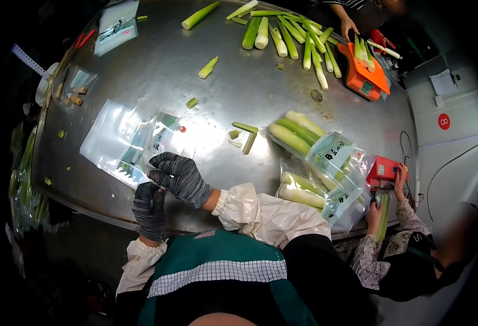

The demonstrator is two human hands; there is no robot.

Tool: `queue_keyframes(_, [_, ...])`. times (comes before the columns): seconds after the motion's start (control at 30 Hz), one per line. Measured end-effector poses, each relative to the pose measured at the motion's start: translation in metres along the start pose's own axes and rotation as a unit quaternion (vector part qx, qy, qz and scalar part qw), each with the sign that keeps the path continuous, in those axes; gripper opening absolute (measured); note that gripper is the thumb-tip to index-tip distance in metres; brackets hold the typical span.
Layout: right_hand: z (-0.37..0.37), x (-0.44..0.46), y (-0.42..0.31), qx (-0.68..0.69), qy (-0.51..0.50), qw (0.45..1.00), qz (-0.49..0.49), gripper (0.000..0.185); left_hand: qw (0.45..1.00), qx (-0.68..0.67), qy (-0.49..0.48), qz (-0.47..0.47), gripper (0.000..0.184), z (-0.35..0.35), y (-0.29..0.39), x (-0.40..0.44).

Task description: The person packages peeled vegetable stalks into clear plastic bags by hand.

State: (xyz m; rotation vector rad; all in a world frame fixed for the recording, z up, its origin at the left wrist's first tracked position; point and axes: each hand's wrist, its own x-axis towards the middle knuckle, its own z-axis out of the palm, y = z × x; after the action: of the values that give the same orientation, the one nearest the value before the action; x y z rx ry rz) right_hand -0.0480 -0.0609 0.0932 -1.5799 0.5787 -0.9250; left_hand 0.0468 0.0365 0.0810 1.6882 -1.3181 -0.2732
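Observation:
My right hand [182,179], in a grey knit glove, has its fingers pinched together at the near edge of a clear printed plastic bag [161,132]. Just below it, my left hand [150,211], gloved the same way, is closed with its fingertips by the same edge. The fingers partly hide the film between them. Under and left of this bag lies a stack of flat plastic bags [104,142] on the metal table [157,70]. Right of my forearm, filled bags of thick green-and-white stalks [298,135] lie in a pile.
Loose stalks [288,41] lie at the far side, near an orange scale [365,76] with a co-worker's hand [348,27] beside it. At right, another person's hands [400,182] are at a red device [383,169] with a bagged stalk. Offcuts [245,127] lie mid-table.

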Motion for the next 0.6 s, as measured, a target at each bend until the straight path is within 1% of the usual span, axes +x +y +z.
queue_keyframes(0.03, [0.001,0.001,-0.002,0.029,-0.003,0.999,0.018,0.028,1.0,0.001,0.002,-0.003,0.006,-0.001,0.001,0.002])
queue_keyframes(0.07, [-0.005,0.002,-0.006,0.029,-0.003,0.999,0.018,0.028,0.999,0.027,0.016,0.024,0.005,-0.002,0.003,0.007])
queue_keyframes(0.1, [-0.015,0.002,-0.009,-0.055,-0.032,0.997,0.038,0.03,0.997,0.058,0.034,0.044,0.005,-0.006,0.003,0.008])
queue_keyframes(0.13, [-0.026,0.005,-0.013,-0.14,-0.056,0.987,0.058,0.032,0.997,0.038,0.057,0.019,0.005,-0.01,0.0,0.01])
queue_keyframes(0.17, [-0.037,0.004,0.015,-0.227,-0.013,0.967,0.116,0.036,0.996,0.015,0.086,-0.005,0.006,-0.018,-0.005,0.012])
queue_keyframes(0.2, [-0.058,0.003,0.04,-0.314,0.036,0.933,0.173,0.04,0.993,-0.013,0.112,-0.024,0.007,-0.022,-0.008,0.016])
queue_keyframes(0.23, [-0.088,0.012,0.02,-0.473,-0.004,0.838,0.272,0.048,0.993,-0.011,0.114,-0.027,0.007,-0.026,-0.014,0.019])
queue_keyframes(0.27, [-0.154,0.011,0.067,-0.508,-0.121,0.766,0.375,0.052,0.971,-0.113,0.197,-0.078,0.009,-0.033,-0.023,0.018])
queue_keyframes(0.3, [-0.153,0.014,0.048,-0.542,-0.073,0.734,0.403,0.052,0.929,-0.217,0.277,-0.118,0.011,-0.037,-0.029,0.021])
queue_keyframes(0.33, [-0.152,0.015,0.028,-0.57,-0.024,0.699,0.432,0.051,0.929,-0.215,0.277,-0.122,0.011,-0.049,-0.035,0.021])
queue_keyframes(0.37, [-0.168,0.022,0.04,-0.475,0.012,0.72,0.505,0.055,0.944,-0.141,0.287,-0.083,0.014,-0.065,-0.042,0.021])
queue_keyframes(0.4, [-0.174,0.028,0.054,-0.475,0.011,0.72,0.506,0.055,0.953,-0.07,0.293,-0.037,0.016,-0.074,-0.042,0.025])
queue_keyframes(0.43, [-0.167,0.034,0.058,-0.47,0.061,0.741,0.475,0.056,0.953,-0.066,0.293,-0.041,0.016,-0.079,-0.037,0.024])
queue_keyframes(0.47, [-0.158,0.041,0.066,-0.46,0.105,0.762,0.444,0.056,0.944,-0.07,0.322,-0.03,0.018,-0.084,-0.034,0.022])
queue_keyframes(0.5, [-0.16,0.049,0.083,-0.482,0.101,0.773,0.399,0.053,0.933,-0.083,0.351,-0.013,0.02,-0.083,-0.031,0.025])
queue_keyframes(0.53, [-0.161,0.057,0.108,-0.499,0.093,0.784,0.356,0.05,0.934,-0.078,0.349,-0.013,0.02,-0.082,-0.029,0.026])
queue_keyframes(0.57, [-0.166,0.083,0.142,-0.234,0.121,0.895,0.36,0.044,0.934,-0.045,0.356,0.013,0.021,-0.083,-0.028,0.026])
queue_keyframes(0.6, [-0.164,0.102,0.122,-0.095,0.151,0.932,0.316,0.038,0.928,-0.022,0.37,0.041,0.021,-0.079,-0.028,0.028])
